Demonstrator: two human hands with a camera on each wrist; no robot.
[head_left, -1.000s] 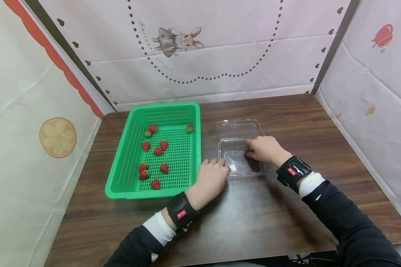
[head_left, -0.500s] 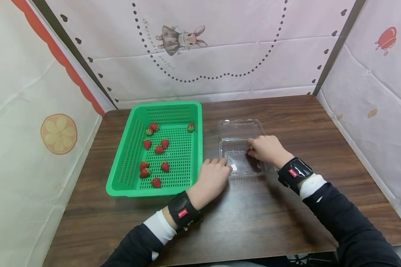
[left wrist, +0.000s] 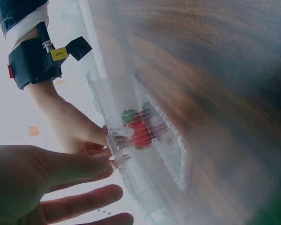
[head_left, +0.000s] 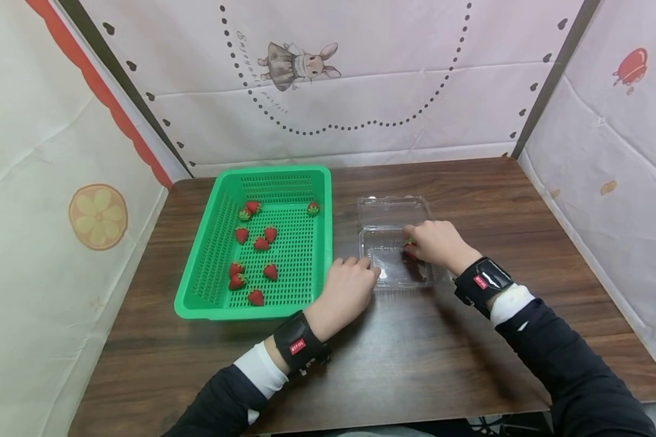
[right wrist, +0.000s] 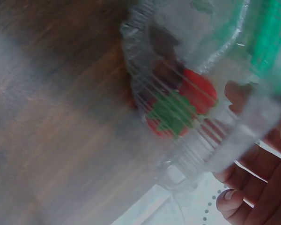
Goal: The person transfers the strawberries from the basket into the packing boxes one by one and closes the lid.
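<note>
Cartoon-print cloth walls surround a dark wooden table (head_left: 470,340). On it, a green basket (head_left: 208,267) holds loose strawberries. Beside it, the left hand (head_left: 345,290) steadies a clear clamshell box (head_left: 393,212) with straight fingers, while the right hand (head_left: 440,244) pinches a strawberry (head_left: 410,247) inside.

My right hand (head_left: 436,243) rests a red, green-capped strawberry (head_left: 410,246) inside the clear clamshell box (head_left: 385,267), lid open flat on the far side; my left hand (head_left: 350,288) touches its near-left corner.
</note>
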